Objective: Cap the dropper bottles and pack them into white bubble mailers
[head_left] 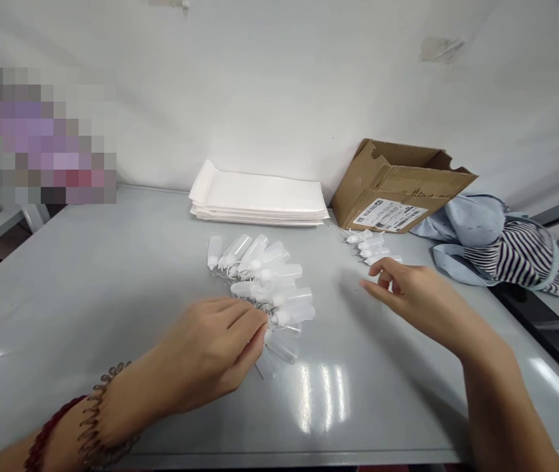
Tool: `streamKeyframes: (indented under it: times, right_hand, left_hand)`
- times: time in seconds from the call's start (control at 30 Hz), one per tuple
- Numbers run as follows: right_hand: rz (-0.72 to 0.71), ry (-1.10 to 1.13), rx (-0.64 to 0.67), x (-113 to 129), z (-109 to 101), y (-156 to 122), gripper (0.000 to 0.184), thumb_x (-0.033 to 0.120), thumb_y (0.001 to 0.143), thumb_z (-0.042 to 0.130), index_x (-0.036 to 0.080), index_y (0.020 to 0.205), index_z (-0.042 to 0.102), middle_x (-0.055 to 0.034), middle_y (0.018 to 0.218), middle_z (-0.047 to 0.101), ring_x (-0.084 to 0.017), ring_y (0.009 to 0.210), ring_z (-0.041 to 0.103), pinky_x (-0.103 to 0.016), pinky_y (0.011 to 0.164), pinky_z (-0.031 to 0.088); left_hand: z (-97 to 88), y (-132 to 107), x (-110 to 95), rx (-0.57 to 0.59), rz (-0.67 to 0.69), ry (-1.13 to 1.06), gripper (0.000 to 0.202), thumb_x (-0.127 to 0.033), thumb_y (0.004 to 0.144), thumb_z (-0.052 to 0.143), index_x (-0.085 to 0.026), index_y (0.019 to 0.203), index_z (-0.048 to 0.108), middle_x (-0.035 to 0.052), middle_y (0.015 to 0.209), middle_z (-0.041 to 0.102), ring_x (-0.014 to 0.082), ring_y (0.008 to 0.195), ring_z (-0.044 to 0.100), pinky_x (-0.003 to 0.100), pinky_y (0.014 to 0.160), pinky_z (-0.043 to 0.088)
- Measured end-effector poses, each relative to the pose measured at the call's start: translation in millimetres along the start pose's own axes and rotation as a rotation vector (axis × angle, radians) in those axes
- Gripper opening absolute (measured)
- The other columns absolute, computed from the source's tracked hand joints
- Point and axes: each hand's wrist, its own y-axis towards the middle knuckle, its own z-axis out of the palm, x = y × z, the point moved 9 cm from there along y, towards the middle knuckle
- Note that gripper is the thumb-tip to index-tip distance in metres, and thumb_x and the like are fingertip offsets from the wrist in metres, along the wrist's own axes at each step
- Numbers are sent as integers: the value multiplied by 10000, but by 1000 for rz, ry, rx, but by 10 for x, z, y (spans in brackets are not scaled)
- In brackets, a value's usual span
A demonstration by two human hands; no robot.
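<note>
A fan-shaped pile of small translucent needle-tip bottles [284, 272] with white caps lies mid-table, many tips pointing inward. My left hand [215, 344] is at the pile's near left side, its fingertips pinched at the capped tip of one needle-tip bottle [291, 314]; the exact grip is partly hidden. Farther right, several more needle-tip bottles [371, 246] lie in a short row in front of the carton. Just on the near side of this row hovers my right hand [400, 285], fingers loosely bent, thumb and index finger apart, with nothing visible between them.
White padded envelopes [264, 193] are stacked against the wall. An open cardboard box [397, 190] stands behind the right row. Beside it lie a light-blue cloth bag with striped fabric [510, 249] and a dark flat object [544, 334]. The grey table [112, 275] has a near edge below my hands.
</note>
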Motion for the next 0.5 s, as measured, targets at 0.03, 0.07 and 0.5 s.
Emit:
streamKeyframes:
  times: [0.03, 0.07, 0.5]
  right_hand:
    - [44, -38, 8, -86, -6, -5, 250, 445, 886, 490, 207, 936, 551, -24, 718, 644, -193, 618, 583, -287, 553, 390]
    - [80, -77, 20, -158, -5, -16, 254, 449, 870, 509, 207, 931, 553, -29, 722, 647, -199, 619, 583, -288, 542, 383]
    - [256, -363, 194, -404, 144, -62, 170, 308, 838, 493, 183, 832, 608, -75, 811, 653, -246, 719, 611, -302, 554, 345]
  left_hand:
    - [13, 1, 11, 14, -7, 21, 130, -94, 903, 483, -145, 845, 588, -5, 612, 564, 139, 526, 488, 281, 501, 347]
    - [27, 0, 26, 30, -18, 41, 142, -99, 903, 477, -146, 832, 590, -7, 603, 557, 138, 513, 481, 279, 493, 336]
    - [203, -96, 209, 275, -186, 158, 257, -176, 902, 401, -174, 694, 550, -19, 549, 532, 127, 425, 422, 274, 472, 238]
